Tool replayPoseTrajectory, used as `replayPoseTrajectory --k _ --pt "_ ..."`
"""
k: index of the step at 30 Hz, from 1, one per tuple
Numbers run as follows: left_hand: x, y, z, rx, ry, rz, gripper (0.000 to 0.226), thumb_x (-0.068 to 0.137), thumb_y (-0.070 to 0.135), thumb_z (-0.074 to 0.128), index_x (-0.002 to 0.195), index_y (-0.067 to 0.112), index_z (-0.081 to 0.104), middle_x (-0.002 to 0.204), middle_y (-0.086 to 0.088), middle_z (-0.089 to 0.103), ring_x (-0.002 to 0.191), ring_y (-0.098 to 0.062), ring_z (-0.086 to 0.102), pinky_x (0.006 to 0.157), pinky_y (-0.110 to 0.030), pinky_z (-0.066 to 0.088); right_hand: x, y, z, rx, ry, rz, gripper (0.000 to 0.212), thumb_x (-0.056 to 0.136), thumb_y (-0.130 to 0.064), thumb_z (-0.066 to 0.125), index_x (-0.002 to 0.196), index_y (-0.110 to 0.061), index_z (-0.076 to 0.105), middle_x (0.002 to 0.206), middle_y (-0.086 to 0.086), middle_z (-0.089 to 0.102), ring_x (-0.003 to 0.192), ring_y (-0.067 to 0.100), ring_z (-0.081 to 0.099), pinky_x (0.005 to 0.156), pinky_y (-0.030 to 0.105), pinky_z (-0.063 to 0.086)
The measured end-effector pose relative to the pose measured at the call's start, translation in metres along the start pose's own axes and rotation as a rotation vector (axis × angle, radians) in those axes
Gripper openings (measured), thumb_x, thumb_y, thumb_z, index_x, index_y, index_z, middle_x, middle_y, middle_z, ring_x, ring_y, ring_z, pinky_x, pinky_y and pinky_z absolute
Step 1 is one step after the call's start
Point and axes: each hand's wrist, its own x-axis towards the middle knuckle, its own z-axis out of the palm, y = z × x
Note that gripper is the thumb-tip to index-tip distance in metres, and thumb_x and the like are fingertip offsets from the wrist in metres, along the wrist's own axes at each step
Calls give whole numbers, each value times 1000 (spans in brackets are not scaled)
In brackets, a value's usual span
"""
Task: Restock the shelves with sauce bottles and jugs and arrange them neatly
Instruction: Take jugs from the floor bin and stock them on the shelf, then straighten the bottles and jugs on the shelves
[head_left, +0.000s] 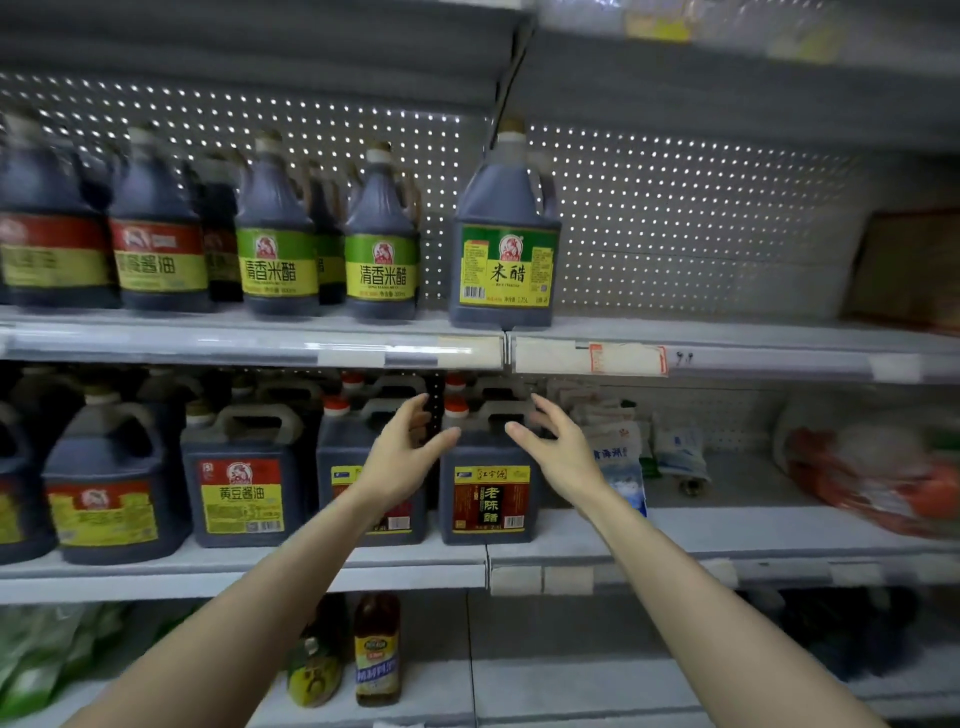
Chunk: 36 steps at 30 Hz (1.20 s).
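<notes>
Left hand (410, 452) and right hand (553, 449) hover with fingers spread, holding nothing, either side of the upright vinegar jug (485, 499) at the end of the row on the middle shelf (727, 525). That jug stands straight ahead between the palms; its top handle sits nearer the right hand.

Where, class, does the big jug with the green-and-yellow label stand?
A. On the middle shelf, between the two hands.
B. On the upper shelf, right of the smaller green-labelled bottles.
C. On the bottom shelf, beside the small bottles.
B: the big jug stands on the upper shelf, at the right end of the row, just right of the smaller green-labelled bottles.
</notes>
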Motion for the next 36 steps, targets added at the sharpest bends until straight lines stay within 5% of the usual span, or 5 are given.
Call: replayPoseTrajectory --k 5,9,15,18,36 --pt "-30 52 -43 -1 66 99 66 82 37 69 139 22 41 126 1 56 120 -15 54 104 -40 45 -13 -56 6 61 -53 -123 60 91 -30 65 145 -19 41 138 5 53 116 14 55 91 20 44" --pt "-59 102 -84 -5 184 176 59 85 31 67 137 23 41 128 -5 54 113 -14 56 89 -22 48 -22 -114 13 107 -113 -258 55 92 -34 63 142 -23 44 132 2 56 116 13 55 89 20 43" --pt "-122 156 -132 10 357 207 69 70 58 73 128 37 42 121 5 59 113 -8 57 89 -25 48 -53 -178 21 208 -233 -403 58 91 -35 63 144 -21 42 124 -1 60 113 12 57 89 23 48" --pt "-162 177 -156 62 450 217 61 79 46 69 132 33 42 123 2 58 115 -10 56 90 -26 49 -72 -205 38 280 -306 -449 56 91 -34 62 142 -21 43 124 -1 60 114 13 57 87 25 47" --pt "-312 181 -346 429 738 151 67 74 49 64 135 31 42 119 4 60 108 -5 59 90 -26 51 -156 -334 241 455 -601 -616 54 92 -35 59 141 -17 44 111 -10 61 115 14 57 95 30 47"
